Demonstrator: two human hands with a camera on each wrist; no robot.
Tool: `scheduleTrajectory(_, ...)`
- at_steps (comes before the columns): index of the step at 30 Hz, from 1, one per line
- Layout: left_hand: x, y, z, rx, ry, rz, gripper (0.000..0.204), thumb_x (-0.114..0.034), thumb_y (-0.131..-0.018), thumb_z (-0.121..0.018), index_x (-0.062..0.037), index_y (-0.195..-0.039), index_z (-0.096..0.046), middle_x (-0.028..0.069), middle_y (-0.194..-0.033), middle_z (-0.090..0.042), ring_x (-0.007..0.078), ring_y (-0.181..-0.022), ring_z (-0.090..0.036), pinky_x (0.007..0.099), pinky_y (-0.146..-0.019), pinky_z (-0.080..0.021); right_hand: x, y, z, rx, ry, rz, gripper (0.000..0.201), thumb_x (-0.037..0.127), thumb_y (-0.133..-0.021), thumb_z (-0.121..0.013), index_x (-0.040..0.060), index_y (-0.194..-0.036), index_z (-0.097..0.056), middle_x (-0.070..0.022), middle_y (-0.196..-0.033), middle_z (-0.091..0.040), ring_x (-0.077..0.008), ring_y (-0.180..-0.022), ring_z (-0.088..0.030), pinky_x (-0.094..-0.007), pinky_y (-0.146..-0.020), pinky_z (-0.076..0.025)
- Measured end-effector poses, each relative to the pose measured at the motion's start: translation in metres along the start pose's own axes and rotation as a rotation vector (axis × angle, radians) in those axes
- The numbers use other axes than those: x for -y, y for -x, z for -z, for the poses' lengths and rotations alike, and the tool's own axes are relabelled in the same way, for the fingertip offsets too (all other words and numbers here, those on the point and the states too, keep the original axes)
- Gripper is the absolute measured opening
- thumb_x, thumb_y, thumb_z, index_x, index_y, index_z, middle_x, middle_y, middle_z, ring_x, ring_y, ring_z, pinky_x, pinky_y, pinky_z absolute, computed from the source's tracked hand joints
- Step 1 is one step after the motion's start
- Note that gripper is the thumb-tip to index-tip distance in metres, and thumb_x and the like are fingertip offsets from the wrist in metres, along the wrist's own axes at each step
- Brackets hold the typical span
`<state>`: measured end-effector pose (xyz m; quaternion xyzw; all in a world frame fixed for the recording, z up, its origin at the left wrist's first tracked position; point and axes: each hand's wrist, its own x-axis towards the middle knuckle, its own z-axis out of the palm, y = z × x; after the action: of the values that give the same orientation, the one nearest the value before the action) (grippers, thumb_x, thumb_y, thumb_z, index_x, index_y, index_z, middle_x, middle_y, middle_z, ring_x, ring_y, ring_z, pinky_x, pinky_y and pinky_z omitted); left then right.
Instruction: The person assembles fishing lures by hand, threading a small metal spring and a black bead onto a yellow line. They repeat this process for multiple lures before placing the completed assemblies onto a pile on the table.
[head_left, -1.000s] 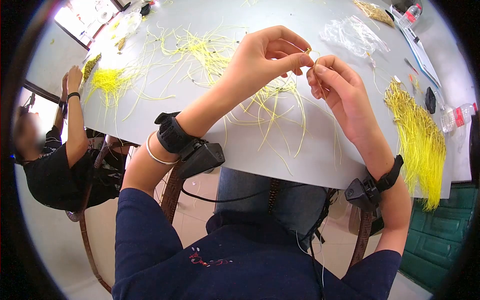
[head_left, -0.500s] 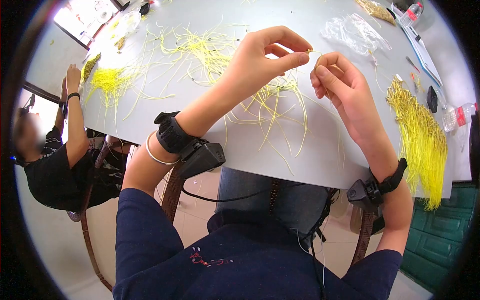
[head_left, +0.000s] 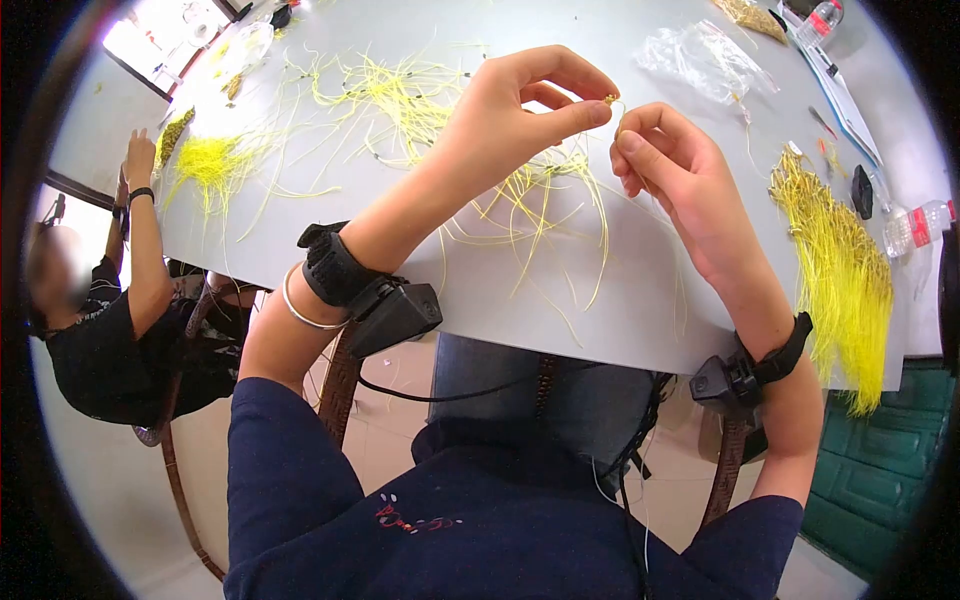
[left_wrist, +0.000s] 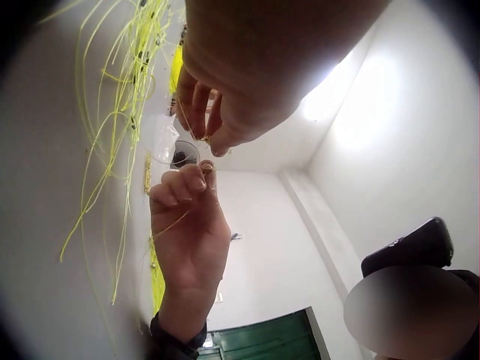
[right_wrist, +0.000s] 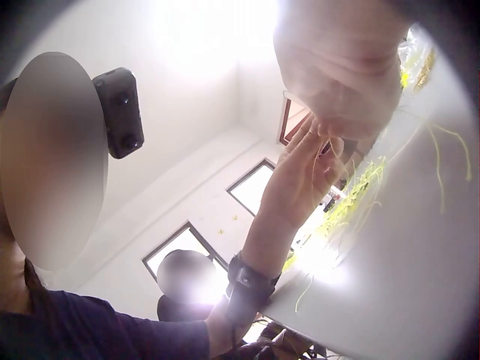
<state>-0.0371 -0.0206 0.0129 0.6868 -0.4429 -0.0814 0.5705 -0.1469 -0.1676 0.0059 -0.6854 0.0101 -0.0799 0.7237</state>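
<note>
My left hand [head_left: 535, 100] pinches a small gold-coloured piece [head_left: 609, 99] between thumb and index fingertips, up over the table. A thin yellowish cord [head_left: 624, 112] runs from that piece to my right hand [head_left: 675, 165], whose thumb and curled index finger pinch it. In the left wrist view, a length of the cord [left_wrist: 177, 223] crosses the right palm. The fingertips of the two hands are a short way apart. Under and behind the left hand lies a loose tangle of yellow cords [head_left: 405, 105].
A thick bundle of yellow cords with gold ends [head_left: 835, 285] lies at the right table edge. Beyond are a clear plastic bag [head_left: 700, 60], a clipboard [head_left: 840, 105] and a water bottle [head_left: 918, 230]. At left, another person [head_left: 100, 330] sits near a yellow cord pile [head_left: 208, 165].
The hands, nearly touching a second ago, have drawn a little apart, baring the cord between them. Both keep their pinch. The head view has shifted slightly.
</note>
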Motion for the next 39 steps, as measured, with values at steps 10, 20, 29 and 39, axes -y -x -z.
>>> scheduleTrajectory(10, 0.0038, -0.0002, -0.0012, -0.013, 0.041, 0.007, 0.027, -0.020, -0.075, -0.068, -0.0044, -0.096, -0.062, 0.0075, -0.087, -0.064, 0.0152, -0.075, -0.061, 0.0270, -0.066, -0.048, 0.0015, -0.0021, 0.0025, -0.125, 0.314, 0.157, 0.014, 0.011, -0.087, -0.051, 0.0008, -0.091, -0.060, -0.0026, -0.073, -0.058, -0.0064, -0.068, -0.053, -0.0194, -0.062, -0.042)
scheduleTrajectory(20, 0.0023, 0.0000, -0.0017, 0.008, 0.050, 0.057, 0.028, -0.021, -0.077, -0.067, -0.0025, -0.097, -0.062, 0.0090, -0.088, -0.064, 0.0144, -0.073, -0.062, 0.0261, -0.065, -0.048, 0.0037, -0.0011, 0.0007, -0.207, 0.104, 0.226, 0.016, 0.011, -0.088, -0.052, 0.0010, -0.096, -0.060, -0.0046, -0.080, -0.062, -0.0094, -0.073, -0.056, -0.0217, -0.070, -0.046)
scheduleTrajectory(29, 0.0010, 0.0008, -0.0023, 0.113, 0.007, 0.058, 0.027, -0.021, -0.076, -0.068, -0.0020, -0.093, -0.062, 0.0081, -0.081, -0.065, 0.0132, -0.072, -0.062, 0.0243, -0.064, -0.048, -0.0003, -0.0017, 0.0010, -0.151, 0.172, 0.146, 0.013, 0.011, -0.086, -0.055, 0.0011, -0.093, -0.058, -0.0049, -0.081, -0.061, -0.0090, -0.073, -0.057, -0.0210, -0.066, -0.046)
scheduleTrajectory(39, 0.0056, 0.0010, -0.0021, 0.145, -0.116, 0.004, 0.022, -0.024, -0.081, -0.065, -0.0024, -0.088, -0.063, 0.0019, -0.077, -0.063, 0.0075, -0.074, -0.058, 0.0191, -0.060, -0.043, 0.0038, 0.0002, -0.0008, -0.144, 0.345, 0.097, 0.015, 0.012, -0.084, -0.059, -0.0021, -0.089, -0.058, -0.0048, -0.078, -0.060, -0.0076, -0.073, -0.056, -0.0207, -0.066, -0.047)
